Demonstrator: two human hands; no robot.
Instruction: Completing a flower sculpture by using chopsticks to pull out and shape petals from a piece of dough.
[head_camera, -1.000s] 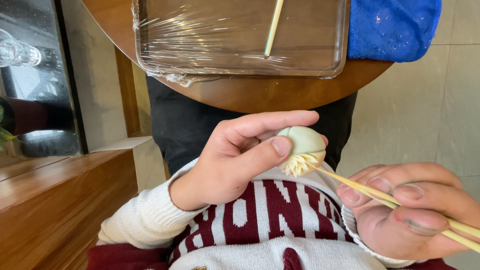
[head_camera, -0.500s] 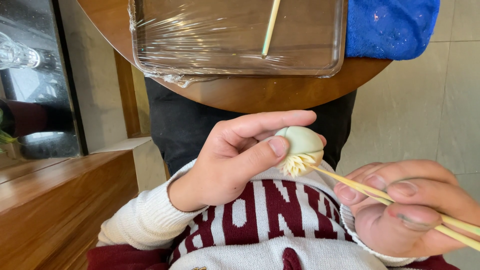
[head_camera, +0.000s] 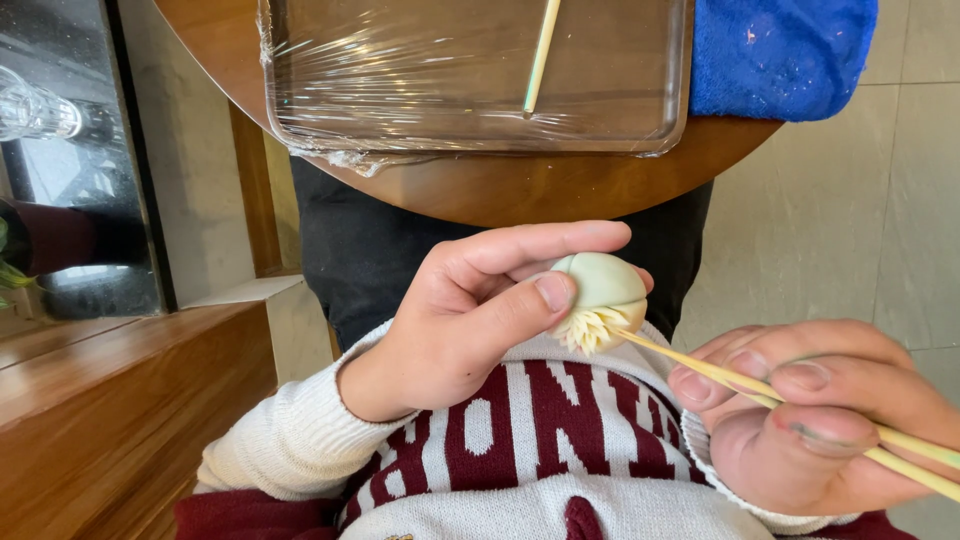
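Pale green dough ball (head_camera: 600, 285) w/ cut cream petals, mid-frame, is pinched by left hand (head_camera: 470, 310); vs 1 s ago, thin bamboo sticks (head_camera: 790, 405) gripped by right hand (head_camera: 810, 420) are shifted slightly lower-right, tips at petals.

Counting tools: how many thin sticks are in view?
3: two sticks in the right hand, tips at the dough ball; one stick on the tray.

Home dining spot: round wooden table (head_camera: 520, 195), tiled floor (head_camera: 870, 220), wood cabinet (head_camera: 110, 400).
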